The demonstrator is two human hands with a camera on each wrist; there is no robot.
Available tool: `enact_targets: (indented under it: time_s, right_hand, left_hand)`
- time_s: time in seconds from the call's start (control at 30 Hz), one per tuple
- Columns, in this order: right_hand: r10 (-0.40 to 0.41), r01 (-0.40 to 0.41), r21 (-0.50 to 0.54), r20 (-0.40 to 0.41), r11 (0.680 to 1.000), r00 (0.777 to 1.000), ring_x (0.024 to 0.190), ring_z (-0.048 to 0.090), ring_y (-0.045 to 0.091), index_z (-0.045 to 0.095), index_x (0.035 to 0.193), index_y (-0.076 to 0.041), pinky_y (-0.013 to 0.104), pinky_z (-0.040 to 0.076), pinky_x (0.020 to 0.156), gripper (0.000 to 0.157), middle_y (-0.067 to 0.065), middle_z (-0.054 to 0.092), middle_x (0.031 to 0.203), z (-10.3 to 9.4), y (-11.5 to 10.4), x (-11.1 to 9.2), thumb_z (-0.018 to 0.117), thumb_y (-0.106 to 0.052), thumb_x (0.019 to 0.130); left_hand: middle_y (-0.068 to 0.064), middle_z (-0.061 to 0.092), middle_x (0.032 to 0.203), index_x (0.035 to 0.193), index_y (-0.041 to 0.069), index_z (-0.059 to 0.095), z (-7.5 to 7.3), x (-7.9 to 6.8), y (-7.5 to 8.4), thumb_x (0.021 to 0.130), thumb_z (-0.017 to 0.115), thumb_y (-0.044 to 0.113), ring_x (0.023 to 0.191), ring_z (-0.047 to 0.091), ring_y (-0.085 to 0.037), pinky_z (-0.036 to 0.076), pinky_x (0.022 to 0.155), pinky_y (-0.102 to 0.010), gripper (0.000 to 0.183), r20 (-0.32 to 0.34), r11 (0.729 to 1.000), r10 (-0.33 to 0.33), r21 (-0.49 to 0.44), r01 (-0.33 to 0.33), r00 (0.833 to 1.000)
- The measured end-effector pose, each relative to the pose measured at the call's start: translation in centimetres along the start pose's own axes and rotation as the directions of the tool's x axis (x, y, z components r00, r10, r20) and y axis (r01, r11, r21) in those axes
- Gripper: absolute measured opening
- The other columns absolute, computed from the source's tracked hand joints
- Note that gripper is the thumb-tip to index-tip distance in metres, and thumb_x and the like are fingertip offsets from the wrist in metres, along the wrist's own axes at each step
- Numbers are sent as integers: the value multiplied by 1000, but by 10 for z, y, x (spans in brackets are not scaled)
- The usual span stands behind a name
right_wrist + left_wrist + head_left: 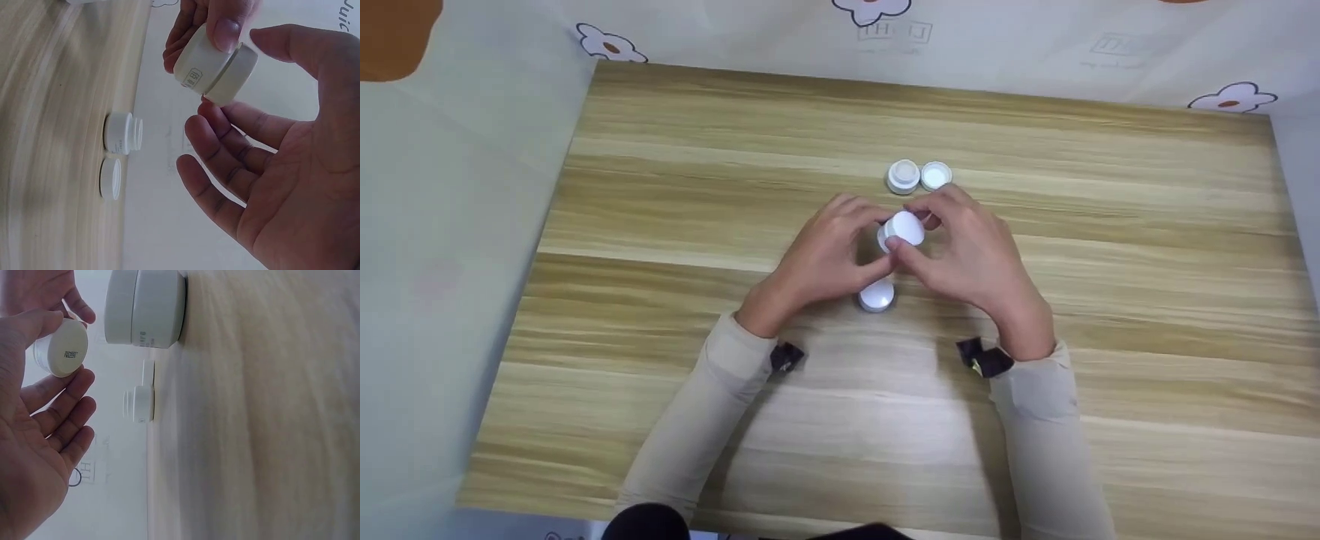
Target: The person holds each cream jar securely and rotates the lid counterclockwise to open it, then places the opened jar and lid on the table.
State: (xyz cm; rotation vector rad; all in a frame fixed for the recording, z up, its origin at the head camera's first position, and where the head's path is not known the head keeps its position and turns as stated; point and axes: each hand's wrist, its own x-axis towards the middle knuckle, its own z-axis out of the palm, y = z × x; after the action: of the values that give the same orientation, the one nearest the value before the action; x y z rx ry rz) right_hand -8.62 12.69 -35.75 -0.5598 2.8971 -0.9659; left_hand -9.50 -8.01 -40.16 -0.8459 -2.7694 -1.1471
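My left hand [834, 247] grips a small white cosmetic jar [197, 62] between thumb and fingers, above the table. Its lid [906, 227] sits slightly askew on the jar, with a narrow gap along the seam in the right wrist view. Around the lid are the thumb and fingers of my right hand [971, 244], the fingertips right at its edge. The left wrist view shows the jar's base [70, 351], printed with a small dark code. A second closed white jar [877, 295] stands on the table below my left hand.
Farther back on the wood-grain table [697, 187] stands an open white jar [903, 177]. Beside it lies a loose lid [937, 175], inner side up. A pale curtain with flower prints [997, 45] hangs behind the table. Black wrist mounts [986, 358] sit at both cuffs.
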Motion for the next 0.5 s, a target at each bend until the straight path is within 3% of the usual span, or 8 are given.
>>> enact_targets:
  time_s: [0.17, 0.5]
  right_hand:
    - [60, -61, -16, -18, 998, 998, 97, 67, 21, 71, 118, -14, 43, 52, 79, 58, 4, 68, 108, -1, -1, 1, 68, -63, 86]
    - [96, -98, -42, -41, 994, 995, 86, 63, 20, 72, 95, -14, 38, 49, 74, 52, 2, 67, 94, 0, 0, 1, 69, -65, 84]
  left_hand:
    - [-1, 71, 121, 124, 13, 70, -1, -1, 0, 89, 70, 43, 119, 57, -18, 45, 106, -35, 46, -14, 1000, -9, 8, 9, 1000]
    - [0, 70, 124, 127, 15, 68, -2, -1, 2, 89, 71, 44, 122, 56, -18, 43, 109, -35, 47, 4, 1000, -12, 3, 12, 1000]
